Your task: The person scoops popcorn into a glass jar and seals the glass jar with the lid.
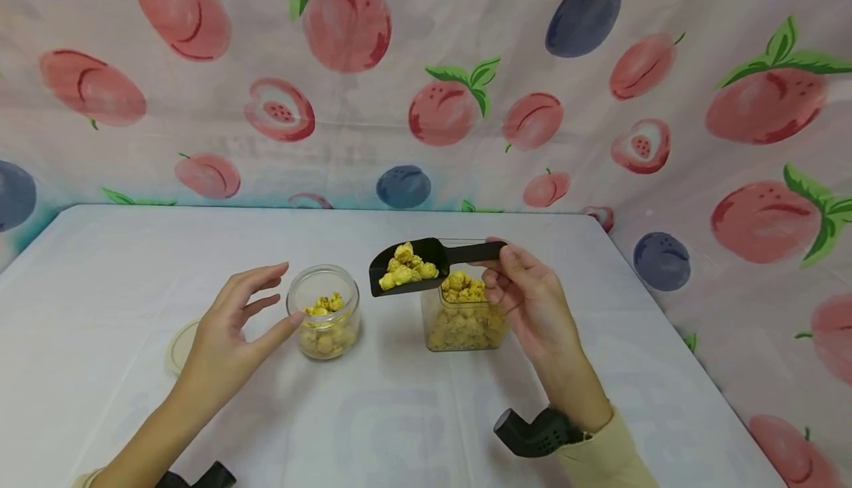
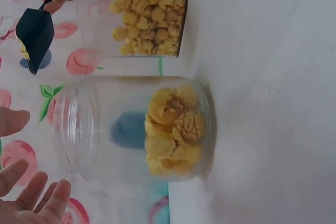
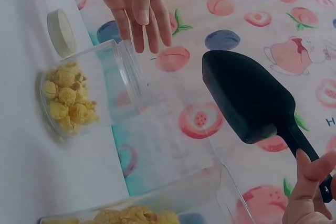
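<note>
Black scoop (image 1: 407,266) (handle pinched by right hand (image 1: 529,303)) points left toward jar (image 1: 324,310); left hand (image 1: 229,325) spread open.

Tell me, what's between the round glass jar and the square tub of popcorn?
Only bare white tablecloth lies between the jar and the tub in the head view; the loaded black scoop hangs above that gap, nearer the tub.

The word "Happy" is printed on the fruit-patterned backdrop cloth (image 3: 231,3), as seen in the right wrist view, above a peach. At the right edge a cut-off "H" is shown. No other text can be read.
</note>
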The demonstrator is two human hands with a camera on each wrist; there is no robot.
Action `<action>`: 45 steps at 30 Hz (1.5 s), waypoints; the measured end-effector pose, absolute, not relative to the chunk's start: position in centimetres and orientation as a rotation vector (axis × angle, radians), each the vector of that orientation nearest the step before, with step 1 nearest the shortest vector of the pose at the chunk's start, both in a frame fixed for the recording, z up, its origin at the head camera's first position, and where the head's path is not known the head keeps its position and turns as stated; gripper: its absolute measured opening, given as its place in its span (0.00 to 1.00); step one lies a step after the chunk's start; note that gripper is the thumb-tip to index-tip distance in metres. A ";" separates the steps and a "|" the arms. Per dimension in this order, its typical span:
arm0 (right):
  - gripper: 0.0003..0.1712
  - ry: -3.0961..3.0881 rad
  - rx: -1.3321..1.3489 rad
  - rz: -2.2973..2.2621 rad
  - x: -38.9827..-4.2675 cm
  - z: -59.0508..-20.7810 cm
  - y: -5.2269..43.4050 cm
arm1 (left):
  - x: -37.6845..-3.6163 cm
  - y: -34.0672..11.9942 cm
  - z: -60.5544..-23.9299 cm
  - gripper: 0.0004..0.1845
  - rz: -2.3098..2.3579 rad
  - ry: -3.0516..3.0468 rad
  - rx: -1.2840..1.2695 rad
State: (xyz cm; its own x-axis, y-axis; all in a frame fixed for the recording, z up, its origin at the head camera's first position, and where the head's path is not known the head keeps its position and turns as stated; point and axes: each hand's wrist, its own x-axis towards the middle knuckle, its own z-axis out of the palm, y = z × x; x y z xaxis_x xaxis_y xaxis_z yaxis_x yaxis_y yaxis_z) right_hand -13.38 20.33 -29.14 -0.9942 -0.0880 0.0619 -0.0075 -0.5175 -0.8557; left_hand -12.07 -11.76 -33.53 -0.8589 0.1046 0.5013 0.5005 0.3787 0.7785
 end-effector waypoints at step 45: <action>0.10 1.670 -0.184 -2.527 -12.7 -30.5 16.9 | -13.4 -13.1 -36.2 0.28 -1.721 -2.472 -0.509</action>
State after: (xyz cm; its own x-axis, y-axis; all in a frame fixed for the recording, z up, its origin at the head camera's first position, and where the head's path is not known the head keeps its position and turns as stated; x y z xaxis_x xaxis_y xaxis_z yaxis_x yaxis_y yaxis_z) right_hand -12.66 16.92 -30.51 -0.9870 -0.1554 0.0418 0.0225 -0.3903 -0.9204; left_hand -13.37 -13.12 -36.24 -0.9409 0.2202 0.2573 0.3177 0.3111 0.8957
